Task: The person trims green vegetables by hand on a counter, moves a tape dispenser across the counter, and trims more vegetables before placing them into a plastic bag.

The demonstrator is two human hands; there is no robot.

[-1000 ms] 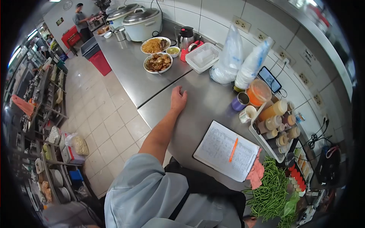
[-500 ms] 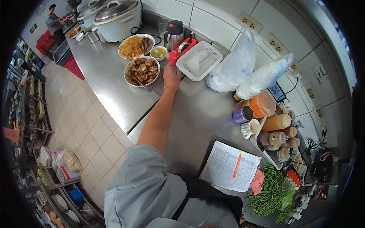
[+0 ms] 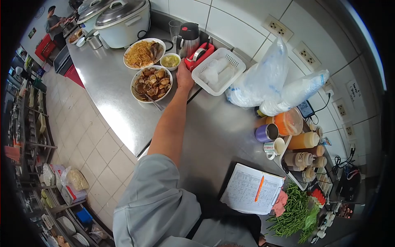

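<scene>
White wall tiles (image 3: 232, 24) rise behind a long steel counter (image 3: 205, 131), where food, containers and an open notebook (image 3: 242, 189) are spread out. What has just changed is the reach of the left hand (image 3: 184, 77): a second ago it hovered over bare metal with its fingers loosely bent, and it is now at the near end of the red holder (image 3: 201, 55). The contact seems made, so the work appears to centre on that holder, though the fingers are partly hidden and I cannot tell whether they are clamped on it. The holder sits between the metal jug (image 3: 188, 40) and the white basket (image 3: 202, 85), with the small bowl (image 3: 171, 68) just beside the hand and the clam bowl (image 3: 136, 96) near the wrist. Against the half-second-old view, the hand is at much the same place and the holder looks unmoved beside the basket; the camera's view has turned slightly. Only a sliver of the right hand (image 3: 262, 240) shows at the bottom edge, so its state cannot be told.
</scene>
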